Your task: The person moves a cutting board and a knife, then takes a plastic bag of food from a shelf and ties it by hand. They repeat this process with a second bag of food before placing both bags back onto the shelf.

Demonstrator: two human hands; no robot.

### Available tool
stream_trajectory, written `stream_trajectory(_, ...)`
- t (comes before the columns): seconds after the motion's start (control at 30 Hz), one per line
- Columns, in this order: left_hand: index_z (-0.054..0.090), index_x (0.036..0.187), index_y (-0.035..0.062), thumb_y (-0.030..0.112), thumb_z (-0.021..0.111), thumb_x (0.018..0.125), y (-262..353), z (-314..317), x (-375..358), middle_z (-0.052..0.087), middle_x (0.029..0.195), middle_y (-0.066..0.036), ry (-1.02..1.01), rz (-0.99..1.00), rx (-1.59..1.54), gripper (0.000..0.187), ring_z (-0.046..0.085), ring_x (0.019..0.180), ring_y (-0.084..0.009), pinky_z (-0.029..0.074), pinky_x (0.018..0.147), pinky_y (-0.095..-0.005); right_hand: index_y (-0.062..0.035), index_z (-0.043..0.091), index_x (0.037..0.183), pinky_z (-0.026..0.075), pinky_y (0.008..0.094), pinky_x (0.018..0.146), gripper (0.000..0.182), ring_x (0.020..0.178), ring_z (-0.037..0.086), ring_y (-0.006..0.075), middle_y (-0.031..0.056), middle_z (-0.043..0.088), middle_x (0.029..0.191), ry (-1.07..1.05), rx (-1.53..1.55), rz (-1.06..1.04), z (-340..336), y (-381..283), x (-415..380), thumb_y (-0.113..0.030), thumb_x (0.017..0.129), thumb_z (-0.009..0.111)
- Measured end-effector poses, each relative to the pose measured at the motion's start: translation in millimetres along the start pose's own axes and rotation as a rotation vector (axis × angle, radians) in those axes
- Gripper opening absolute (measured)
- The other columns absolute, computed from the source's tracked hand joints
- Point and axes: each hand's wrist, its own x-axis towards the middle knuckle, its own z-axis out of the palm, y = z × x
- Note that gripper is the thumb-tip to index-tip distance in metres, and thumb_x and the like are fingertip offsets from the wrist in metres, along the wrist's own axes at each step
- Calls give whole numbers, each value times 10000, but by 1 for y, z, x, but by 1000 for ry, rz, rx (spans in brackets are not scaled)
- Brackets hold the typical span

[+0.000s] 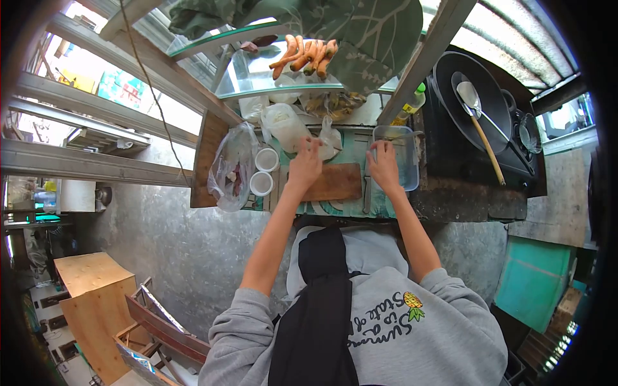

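My left hand (306, 164) is over the far left corner of a wooden cutting board (338, 182), its fingertips against a clear plastic bag with pale contents (284, 128). A smaller knotted bag (330, 141) lies just right of those fingers. My right hand (384, 165) rests at the left rim of a clear plastic container (405, 166), fingers bent over the edge; whether they grip it is unclear. A knife (367, 193) lies between the board and that hand. Two white round cups (262, 183) stand left of the board, beside a plastic bag with reddish pieces (233, 174).
On the right, a large wok (473, 83) holding ladles sits on a black stove (444, 174). A yellow-green bottle (417, 100) stands behind the container. Carrots (306, 56) lie on a glass shelf (257, 83) above the counter. A wooden cabinet (96, 309) is at lower left.
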Motion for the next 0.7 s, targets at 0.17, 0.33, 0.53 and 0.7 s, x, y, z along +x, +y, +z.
stream_trajectory(0.17,391,1108,160,273,622,805,4,17,-25,434,1134,-127,-252,-40,-29,397,607,760,-389,489,592,-468,-23,542,938,426,467,765,252,920,498,373,138,506,974,-277,-55,55,0,-5,-2,-268,883,554)
stream_trajectory(0.33,439,1065,134,295,559,861,20,-2,-43,517,1001,-101,-196,-86,-113,287,616,760,-359,498,589,-464,-48,495,1002,428,492,748,176,985,492,406,147,491,1013,-283,97,64,-9,-22,-5,-162,871,526)
stream_trajectory(0.53,433,1059,135,286,562,865,9,0,-48,521,980,-86,-158,-165,-170,278,598,767,-352,471,619,-462,-40,495,980,425,487,745,176,930,515,407,165,516,981,-88,253,-30,13,-23,-4,-189,887,500)
stream_trajectory(0.7,446,1050,116,182,569,851,-4,-13,-48,533,875,-76,-242,-191,-238,243,586,702,-280,466,634,-396,-43,537,1010,427,470,765,172,921,512,423,209,540,1010,-499,131,173,3,-42,4,-122,865,487)
